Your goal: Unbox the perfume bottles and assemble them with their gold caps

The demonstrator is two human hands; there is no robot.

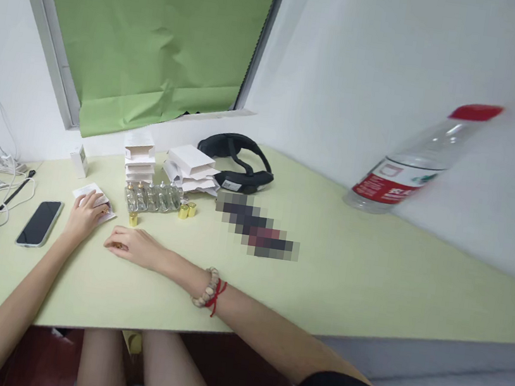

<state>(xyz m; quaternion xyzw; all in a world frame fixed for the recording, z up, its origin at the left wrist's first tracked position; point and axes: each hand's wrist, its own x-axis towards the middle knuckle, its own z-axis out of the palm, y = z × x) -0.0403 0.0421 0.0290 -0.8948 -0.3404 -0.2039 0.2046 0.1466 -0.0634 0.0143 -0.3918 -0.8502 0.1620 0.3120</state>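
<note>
Narrow gap between hands, small bottles beyond

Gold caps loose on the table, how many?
3. One cap is in front of the small bottles; two more caps sit together by the row's right end. Others may be hidden by the left hand or right hand.

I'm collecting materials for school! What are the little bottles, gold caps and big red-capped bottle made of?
Little bottles: probably glossy clear glass, since they glint, though plastic is possible.
Gold caps: shiny metal or metal-coated plastic; their gleam fits both.
Big red-capped bottle: likely smooth, clear plastic, as the wall shows through.
</note>
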